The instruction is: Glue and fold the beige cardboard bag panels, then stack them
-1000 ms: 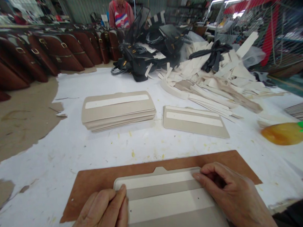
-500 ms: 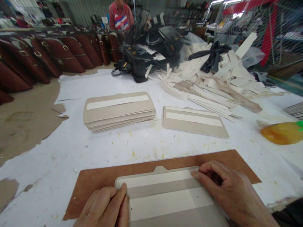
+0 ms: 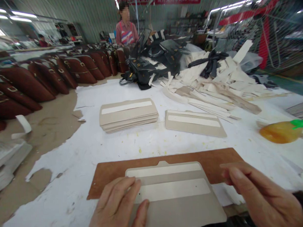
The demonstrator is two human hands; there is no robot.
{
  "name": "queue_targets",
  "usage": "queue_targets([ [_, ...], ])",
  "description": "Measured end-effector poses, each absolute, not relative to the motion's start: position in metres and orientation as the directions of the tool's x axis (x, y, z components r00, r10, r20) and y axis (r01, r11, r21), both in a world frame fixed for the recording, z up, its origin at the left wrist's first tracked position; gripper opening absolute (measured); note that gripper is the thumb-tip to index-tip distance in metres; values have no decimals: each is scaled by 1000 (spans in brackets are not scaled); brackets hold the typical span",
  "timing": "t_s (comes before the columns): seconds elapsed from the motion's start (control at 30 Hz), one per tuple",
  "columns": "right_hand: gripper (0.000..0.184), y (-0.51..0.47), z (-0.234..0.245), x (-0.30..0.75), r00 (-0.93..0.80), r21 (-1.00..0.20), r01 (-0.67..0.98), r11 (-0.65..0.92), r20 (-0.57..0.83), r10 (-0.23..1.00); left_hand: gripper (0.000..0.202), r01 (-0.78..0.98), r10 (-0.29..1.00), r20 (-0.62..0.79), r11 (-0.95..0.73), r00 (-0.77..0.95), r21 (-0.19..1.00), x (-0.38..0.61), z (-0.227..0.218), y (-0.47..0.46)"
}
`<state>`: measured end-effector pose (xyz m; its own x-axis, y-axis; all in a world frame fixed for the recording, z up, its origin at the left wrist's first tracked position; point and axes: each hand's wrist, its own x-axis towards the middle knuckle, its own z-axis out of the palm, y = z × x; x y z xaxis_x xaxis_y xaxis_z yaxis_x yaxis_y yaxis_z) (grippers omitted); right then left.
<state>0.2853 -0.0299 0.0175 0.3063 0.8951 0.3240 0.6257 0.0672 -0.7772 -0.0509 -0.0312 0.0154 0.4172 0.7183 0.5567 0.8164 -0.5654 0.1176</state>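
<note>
A grey board panel (image 3: pixel 175 200) with two white strips lies on a brown board (image 3: pixel 149 166) at the near table edge. My left hand (image 3: pixel 118 210) rests flat on the panel's left end, fingers spread. To the right of the panel my right hand (image 3: pixel 262 195) is raised just off it, fingers loosely extended, nothing in it.
A stack of the same grey panels (image 3: pixel 128 114) and a single panel (image 3: pixel 195 122) lie mid-table. White strip offcuts (image 3: pixel 216 86) pile at the back right, black bags (image 3: pixel 144 68) behind, brown bags (image 3: pixel 50 76) along the left. An orange bottle (image 3: pixel 279 132) lies at right. A person (image 3: pixel 126 28) stands at the far end.
My right hand has lifted off the panel's upper right corner and drawn back to the right. My head has tilted up and turned, showing more of the room. The left hand has slid onto the panel.
</note>
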Motion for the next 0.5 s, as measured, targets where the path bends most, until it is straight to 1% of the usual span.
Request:
queue_targets([
  [0.03,29,-29,18,276,126,-690,694,205,397,909,31,801,710,521,-593,473,82,-47,15,-32],
  [0.07,27,-27,19,267,-34,-602,719,347,469,883,35,793,702,499,-608,507,50,-42,15,-32],
  [0.1,26,-23,19,258,-149,-517,719,465,539,829,39,794,698,491,-608,521,22,-38,13,-32],
  [0.17,25,-15,19,241,-285,-364,709,604,636,717,49,810,705,483,-586,519,-15,-29,9,-31],
  [0.23,27,-6,16,228,-374,-255,703,664,661,651,58,825,716,478,-564,508,-32,-21,4,-30],
  [0.37,34,5,-2,217,-502,-120,688,716,634,588,69,850,739,490,-526,464,-11,-9,-3,-26],
  [0.43,35,6,-19,220,-552,-58,684,727,610,568,72,865,723,550,-502,419,2,-4,-7,-23],
  [0.5,32,6,-38,227,-590,-19,672,741,590,551,72,867,674,623,-499,397,-13,-2,-11,-19],
])
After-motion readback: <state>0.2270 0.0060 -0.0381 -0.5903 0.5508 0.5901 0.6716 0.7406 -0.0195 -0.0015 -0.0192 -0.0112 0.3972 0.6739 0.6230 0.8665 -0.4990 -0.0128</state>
